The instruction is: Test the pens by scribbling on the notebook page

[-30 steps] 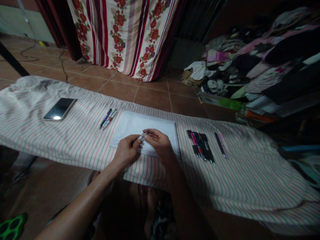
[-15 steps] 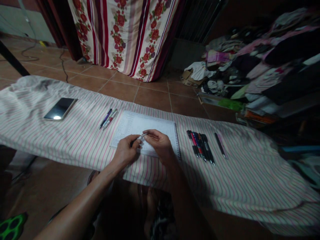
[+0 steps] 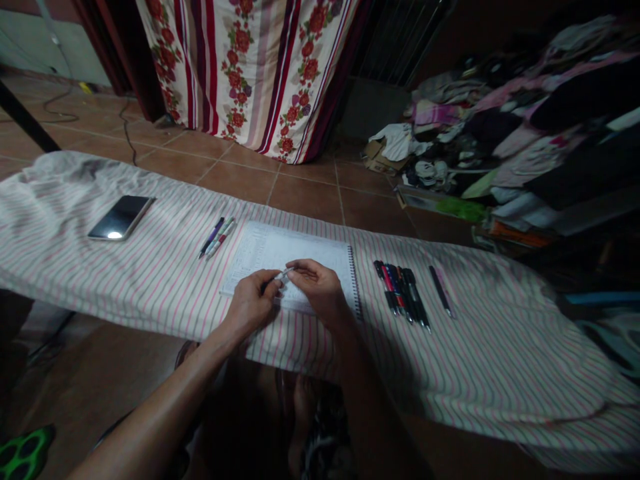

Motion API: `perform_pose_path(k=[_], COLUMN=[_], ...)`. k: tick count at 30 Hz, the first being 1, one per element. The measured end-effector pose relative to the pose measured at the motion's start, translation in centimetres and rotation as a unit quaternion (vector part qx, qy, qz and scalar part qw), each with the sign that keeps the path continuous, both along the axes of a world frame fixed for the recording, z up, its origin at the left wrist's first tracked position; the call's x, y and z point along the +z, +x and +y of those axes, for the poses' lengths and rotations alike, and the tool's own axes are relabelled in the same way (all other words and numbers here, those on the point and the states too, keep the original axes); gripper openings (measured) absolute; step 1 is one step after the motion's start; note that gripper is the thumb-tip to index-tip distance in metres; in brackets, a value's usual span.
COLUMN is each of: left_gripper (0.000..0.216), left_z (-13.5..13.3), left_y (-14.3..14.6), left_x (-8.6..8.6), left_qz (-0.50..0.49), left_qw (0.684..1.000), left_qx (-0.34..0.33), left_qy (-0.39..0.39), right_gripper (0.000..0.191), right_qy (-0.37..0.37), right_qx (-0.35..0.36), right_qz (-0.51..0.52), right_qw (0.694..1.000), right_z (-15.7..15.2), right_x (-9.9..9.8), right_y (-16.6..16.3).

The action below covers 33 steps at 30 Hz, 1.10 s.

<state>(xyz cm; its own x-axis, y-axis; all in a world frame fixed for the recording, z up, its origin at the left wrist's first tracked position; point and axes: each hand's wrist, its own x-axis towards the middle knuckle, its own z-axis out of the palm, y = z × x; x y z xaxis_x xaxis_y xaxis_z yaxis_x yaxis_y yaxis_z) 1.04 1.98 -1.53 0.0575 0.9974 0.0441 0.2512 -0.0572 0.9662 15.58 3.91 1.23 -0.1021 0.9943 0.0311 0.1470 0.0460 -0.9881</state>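
My left hand (image 3: 253, 304) and my right hand (image 3: 319, 288) meet over the near edge of a spiral notebook (image 3: 280, 253) that lies open on a striped cloth (image 3: 150, 280). Both pinch one pen (image 3: 281, 275) between their fingertips, the left on its dark end, the right on its pale end. Two or three pens (image 3: 216, 237) lie just left of the notebook. A row of several dark and red pens (image 3: 400, 290) lies to its right, with two more pens (image 3: 442, 290) a little further right.
A phone (image 3: 121, 217) with a lit spot lies on the cloth at the left. Beyond the cloth are a tiled floor (image 3: 300, 180), a flowered curtain (image 3: 250, 67), and a heap of clothes (image 3: 525, 133) at the right. My feet show below the board.
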Motion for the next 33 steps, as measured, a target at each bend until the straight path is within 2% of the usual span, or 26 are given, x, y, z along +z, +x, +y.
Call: perform_pose_path(k=[10,21,33], left_gripper=[0.025,0.025,0.026], left_z=[-0.11,-0.19,-0.24], left_y=[-0.18,-0.09,-0.14], left_x=[0.12,0.27,0.60], left_qz=[0.042,0.035,0.045], left_qw=[0.999,0.999,0.999], left_qx=[-0.004,0.001,-0.004], left_qy=[0.022,0.006,0.022], right_gripper=[0.016,0.015,0.015], right_qy=[-0.002,-0.007,-0.001], right_qx=[0.001,-0.004,-0.001], right_qz=[-0.029,-0.017,-0.028], right_qw=[1.000,1.000,1.000], right_z=[-0.04,-0.08,-0.11], right_x=[0.03,0.07,-0.23], right_y=[0.07,0.05,0.00])
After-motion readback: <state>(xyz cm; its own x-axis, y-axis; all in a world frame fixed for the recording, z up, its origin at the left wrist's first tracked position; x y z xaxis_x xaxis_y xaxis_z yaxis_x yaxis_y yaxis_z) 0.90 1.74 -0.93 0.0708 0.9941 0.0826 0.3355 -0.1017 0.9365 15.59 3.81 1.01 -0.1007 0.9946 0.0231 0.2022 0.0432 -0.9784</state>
